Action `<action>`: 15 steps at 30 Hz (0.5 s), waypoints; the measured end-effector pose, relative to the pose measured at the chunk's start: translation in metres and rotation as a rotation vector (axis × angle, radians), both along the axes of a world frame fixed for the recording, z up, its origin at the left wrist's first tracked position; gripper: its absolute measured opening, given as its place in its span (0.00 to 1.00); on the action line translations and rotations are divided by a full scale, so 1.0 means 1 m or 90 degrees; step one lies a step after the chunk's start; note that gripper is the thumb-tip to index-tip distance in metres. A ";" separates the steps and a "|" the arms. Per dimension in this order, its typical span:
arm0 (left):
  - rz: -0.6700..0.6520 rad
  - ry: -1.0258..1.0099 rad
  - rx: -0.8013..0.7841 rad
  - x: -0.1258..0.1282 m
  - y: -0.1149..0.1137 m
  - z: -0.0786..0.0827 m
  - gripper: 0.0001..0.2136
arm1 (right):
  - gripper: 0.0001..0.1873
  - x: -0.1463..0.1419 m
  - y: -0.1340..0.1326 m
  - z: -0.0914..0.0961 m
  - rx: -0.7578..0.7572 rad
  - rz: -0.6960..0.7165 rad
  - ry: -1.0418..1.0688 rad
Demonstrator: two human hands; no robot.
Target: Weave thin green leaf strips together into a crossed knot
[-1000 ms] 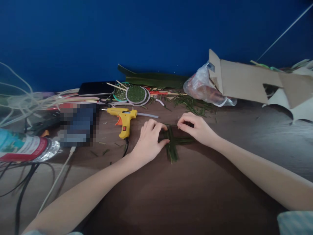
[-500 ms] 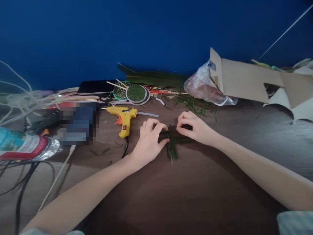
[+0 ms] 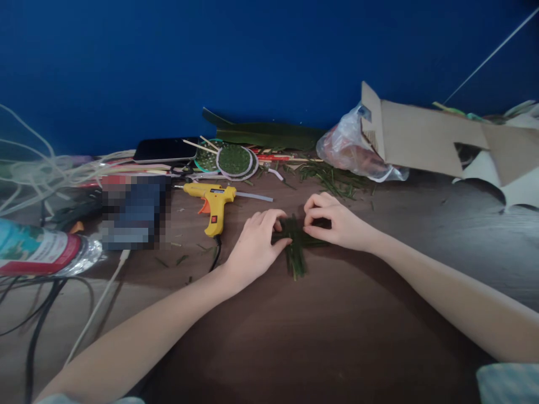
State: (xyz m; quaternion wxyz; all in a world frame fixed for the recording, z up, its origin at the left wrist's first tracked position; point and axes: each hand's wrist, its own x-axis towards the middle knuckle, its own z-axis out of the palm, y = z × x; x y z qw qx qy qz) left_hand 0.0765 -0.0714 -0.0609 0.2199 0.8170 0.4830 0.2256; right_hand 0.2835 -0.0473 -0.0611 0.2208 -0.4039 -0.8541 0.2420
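Narrow green leaf strips (image 3: 297, 258) lie crossed on the table in front of me, slightly blurred. From the left, my left hand (image 3: 255, 244) holds the crossing, its thumb and fingers closed on the strips. My right hand (image 3: 337, 224) pinches at their right side, thumb and fingertips together; the strip ends pass beneath it. Exactly which strip sits in the right fingertips is too blurred to tell. A yellow hot glue gun (image 3: 214, 196) with a glue stick (image 3: 255, 196) in its back rests left of my left hand.
Behind the hands are leaf scraps (image 3: 337, 179), a long broad leaf (image 3: 269, 134) and round green pieces with pale rims (image 3: 236, 161). Phones, cables and a bottle (image 3: 42, 247) crowd the left. A plastic bag (image 3: 349, 146) and cut cardboard (image 3: 429, 132) stand back right.
My left fingers have curled in a little closer over the strips. My right hand has shifted down very slightly. The glue gun and other things have stayed put.
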 end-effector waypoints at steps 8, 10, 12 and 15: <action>-0.010 0.006 0.006 0.001 -0.001 0.002 0.14 | 0.07 -0.001 -0.001 0.002 0.003 0.006 -0.012; -0.020 0.010 0.024 0.001 -0.001 0.003 0.14 | 0.07 -0.002 -0.001 0.002 0.000 0.004 -0.014; -0.038 0.010 0.039 0.001 -0.002 0.003 0.14 | 0.07 -0.002 -0.001 0.002 -0.001 0.004 -0.014; -0.067 -0.010 0.040 0.000 -0.002 0.002 0.16 | 0.07 -0.002 -0.001 0.002 0.002 0.004 -0.013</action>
